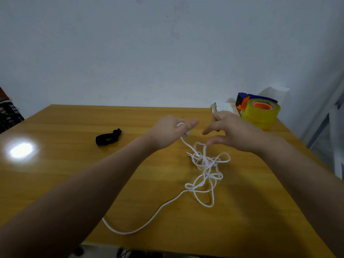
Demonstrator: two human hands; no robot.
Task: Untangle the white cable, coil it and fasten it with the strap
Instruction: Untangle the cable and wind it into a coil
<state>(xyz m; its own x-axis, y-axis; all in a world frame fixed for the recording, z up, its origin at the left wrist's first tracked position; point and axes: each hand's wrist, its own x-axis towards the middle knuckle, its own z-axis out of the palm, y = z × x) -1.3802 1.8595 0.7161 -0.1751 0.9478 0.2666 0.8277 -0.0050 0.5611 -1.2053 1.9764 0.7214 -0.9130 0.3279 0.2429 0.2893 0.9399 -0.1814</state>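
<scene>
The white cable [205,165] lies tangled in loose loops on the wooden table [74,174], with one long end trailing toward the near edge under my left forearm. My left hand [172,132] holds the other end, with cable wrapped round its fingers. My right hand [230,131] hovers just above the tangle, and its thumb and fingers pinch a raised loop of the cable. The black strap [108,136] lies by itself on the table, left of my left hand.
A yellow tape roll in a blue and orange dispenser [259,110] stands at the table's far right corner, with a small white object [222,108] beside it. A black crate [9,116] sits off the table's left edge. A pale wall rises behind.
</scene>
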